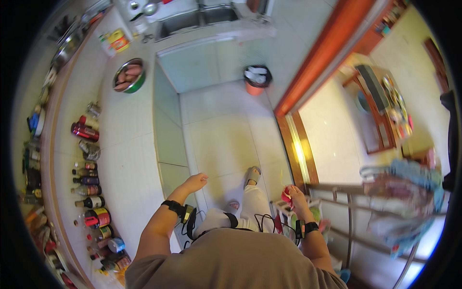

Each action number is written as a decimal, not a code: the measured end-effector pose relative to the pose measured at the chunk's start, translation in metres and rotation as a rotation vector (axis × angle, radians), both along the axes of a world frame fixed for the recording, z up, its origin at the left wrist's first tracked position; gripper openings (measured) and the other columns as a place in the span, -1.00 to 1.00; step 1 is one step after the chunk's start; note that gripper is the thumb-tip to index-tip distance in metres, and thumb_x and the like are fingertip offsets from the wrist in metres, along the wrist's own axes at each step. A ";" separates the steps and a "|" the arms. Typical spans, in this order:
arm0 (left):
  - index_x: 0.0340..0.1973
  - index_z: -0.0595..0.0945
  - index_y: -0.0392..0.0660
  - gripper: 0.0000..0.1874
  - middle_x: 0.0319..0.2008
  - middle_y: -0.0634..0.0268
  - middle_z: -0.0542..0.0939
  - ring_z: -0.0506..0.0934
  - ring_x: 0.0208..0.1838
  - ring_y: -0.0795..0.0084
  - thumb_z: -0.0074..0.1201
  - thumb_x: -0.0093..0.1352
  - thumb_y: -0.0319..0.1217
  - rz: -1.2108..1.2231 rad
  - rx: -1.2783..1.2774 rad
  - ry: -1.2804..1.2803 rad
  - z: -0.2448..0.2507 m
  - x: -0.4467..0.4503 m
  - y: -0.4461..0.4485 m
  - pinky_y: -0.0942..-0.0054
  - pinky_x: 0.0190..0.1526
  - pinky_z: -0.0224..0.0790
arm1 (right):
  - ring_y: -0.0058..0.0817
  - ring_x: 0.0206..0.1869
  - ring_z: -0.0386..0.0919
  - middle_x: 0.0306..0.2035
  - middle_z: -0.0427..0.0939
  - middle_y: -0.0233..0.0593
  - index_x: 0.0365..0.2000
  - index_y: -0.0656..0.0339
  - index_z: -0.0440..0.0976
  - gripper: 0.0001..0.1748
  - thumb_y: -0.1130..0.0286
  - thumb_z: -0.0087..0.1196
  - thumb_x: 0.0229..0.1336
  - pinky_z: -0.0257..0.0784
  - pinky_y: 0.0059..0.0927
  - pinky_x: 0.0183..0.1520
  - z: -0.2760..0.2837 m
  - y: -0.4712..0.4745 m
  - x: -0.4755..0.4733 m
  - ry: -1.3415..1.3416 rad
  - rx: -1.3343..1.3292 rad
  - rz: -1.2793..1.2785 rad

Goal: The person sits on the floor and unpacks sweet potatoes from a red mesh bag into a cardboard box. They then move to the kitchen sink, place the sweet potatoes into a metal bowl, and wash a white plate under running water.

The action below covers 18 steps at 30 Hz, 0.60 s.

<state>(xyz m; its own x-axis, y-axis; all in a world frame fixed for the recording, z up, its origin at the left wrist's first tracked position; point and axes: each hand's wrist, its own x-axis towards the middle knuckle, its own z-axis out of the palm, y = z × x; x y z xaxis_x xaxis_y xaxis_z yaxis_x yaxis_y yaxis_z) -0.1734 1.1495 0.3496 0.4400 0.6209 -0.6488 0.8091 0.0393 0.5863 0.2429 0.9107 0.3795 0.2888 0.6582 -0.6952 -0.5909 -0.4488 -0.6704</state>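
Note:
My left hand [196, 182] hangs in the air beside the counter's front edge. Its fingers are curled in, and nothing shows in them. On the other side, my right hand [299, 201] grips a small crumpled red item [287, 196] with pale yellow strands; blur hides exactly what it is. Below that hand stands a white rack [285, 206] with green things in it. A steel bowl [138, 83] of reddish-brown sweet potatoes [127, 76] rests on the white counter [126, 155], well ahead of my left hand.
Bottles and jars [88, 190] line the counter's wall side. Ahead are a double sink [198, 23] and an orange bin [255, 89] with a black liner. An orange-brown door frame [321, 57] and threshold [297, 144] lie right. Plastic bags hang on a metal rack [349, 224].

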 end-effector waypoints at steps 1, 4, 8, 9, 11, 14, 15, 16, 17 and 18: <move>0.05 0.55 -0.15 -0.61 -0.10 0.04 0.65 0.60 -0.01 0.18 0.00 0.36 -0.26 0.060 0.027 0.039 -0.002 -0.009 0.004 0.32 0.03 0.43 | -0.70 -0.59 0.45 -0.47 0.53 -0.45 -0.17 0.14 0.48 -0.79 0.23 0.03 0.34 0.24 -0.69 -0.67 -0.006 0.026 0.019 -0.062 -0.040 0.048; 0.03 0.57 -0.13 -0.63 -0.11 0.02 0.65 0.59 0.02 0.13 -0.01 0.37 -0.25 0.210 0.144 0.081 -0.007 -0.035 0.015 0.29 0.04 0.43 | -0.70 -0.62 0.40 -0.51 0.50 -0.42 -0.21 0.12 0.46 -0.78 0.21 -0.01 0.31 0.19 -0.66 -0.71 -0.019 0.106 0.063 -0.071 0.009 0.105; 0.02 0.57 -0.19 -0.63 -0.13 0.00 0.65 0.62 -0.05 0.15 -0.01 0.36 -0.28 0.442 0.047 0.321 -0.006 -0.053 0.021 0.28 -0.02 0.48 | -0.72 -0.61 0.34 -0.54 0.44 -0.42 -0.32 0.06 0.37 -0.84 0.26 -0.14 0.14 0.11 -0.65 -0.72 -0.024 0.212 0.127 0.037 0.084 0.379; 0.02 0.57 -0.21 -0.63 -0.12 0.00 0.65 0.63 -0.08 0.18 0.00 0.35 -0.30 0.524 -0.014 0.275 -0.003 -0.053 0.021 0.30 -0.05 0.49 | -0.73 -0.61 0.33 -0.55 0.42 -0.42 -0.36 0.04 0.34 -0.86 0.30 -0.17 0.06 0.08 -0.65 -0.71 -0.024 0.236 0.137 0.100 0.141 0.451; 0.02 0.56 -0.24 -0.63 -0.12 0.01 0.64 0.65 -0.13 0.24 0.00 0.35 -0.34 0.737 -0.210 0.255 0.003 -0.049 0.021 0.34 -0.12 0.52 | -0.70 -0.59 0.34 -0.53 0.43 -0.42 -0.31 0.05 0.34 -0.77 0.36 -0.21 -0.05 0.10 -0.64 -0.66 -0.018 0.275 0.155 0.115 0.090 0.533; 0.04 0.53 -0.25 -0.63 -0.16 0.11 0.63 0.64 -0.24 0.34 0.02 0.34 -0.41 0.923 -0.229 0.065 0.014 -0.035 0.032 0.45 -0.24 0.52 | -0.62 -0.50 0.39 -0.43 0.49 -0.40 -0.17 0.11 0.40 -0.57 0.45 -0.20 -0.17 0.24 -0.61 -0.50 -0.013 0.359 0.176 0.116 0.037 0.682; 0.05 0.52 -0.24 -0.63 -0.18 0.14 0.62 0.63 -0.25 0.35 0.02 0.34 -0.42 0.947 -0.282 0.008 0.016 -0.030 0.042 0.46 -0.25 0.51 | -0.61 -0.42 0.49 -0.30 0.58 -0.35 -0.10 0.14 0.43 -0.56 0.44 -0.19 -0.07 0.33 -0.63 -0.40 -0.013 0.382 0.178 0.062 0.030 0.640; 0.06 0.52 -0.21 -0.63 -0.18 0.18 0.62 0.63 -0.25 0.37 0.03 0.34 -0.42 1.015 -0.271 0.015 0.016 -0.027 0.054 0.46 -0.25 0.51 | -0.58 -0.38 0.53 -0.23 0.60 -0.30 -0.05 0.17 0.43 -0.58 0.41 -0.17 0.03 0.37 -0.63 -0.36 -0.016 0.409 0.179 0.050 0.022 0.597; 0.07 0.51 -0.18 -0.62 -0.19 0.21 0.62 0.62 -0.25 0.39 0.04 0.34 -0.41 1.049 -0.289 -0.004 0.015 -0.024 0.070 0.47 -0.24 0.50 | -0.55 -0.33 0.57 -0.16 0.62 -0.26 -0.01 0.19 0.43 -0.60 0.39 -0.15 0.13 0.42 -0.62 -0.32 -0.019 0.431 0.183 0.038 0.035 0.550; 0.09 0.51 -0.15 -0.62 -0.19 0.25 0.61 0.61 -0.25 0.41 0.05 0.35 -0.41 1.053 -0.295 -0.045 0.013 -0.023 0.089 0.47 -0.24 0.50 | -0.53 -0.29 0.59 -0.12 0.61 -0.22 0.03 0.22 0.41 -0.60 0.36 -0.14 0.21 0.44 -0.63 -0.28 -0.025 0.455 0.186 0.062 0.108 0.542</move>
<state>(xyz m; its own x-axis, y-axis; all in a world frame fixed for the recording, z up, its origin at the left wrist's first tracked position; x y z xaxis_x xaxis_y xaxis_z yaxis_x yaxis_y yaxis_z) -0.1964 1.2388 0.3621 -0.1932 0.5230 -0.8301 0.2660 0.8423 0.4688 0.4290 1.3660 0.3548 -0.1502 0.7697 -0.6205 -0.3349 -0.6301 -0.7005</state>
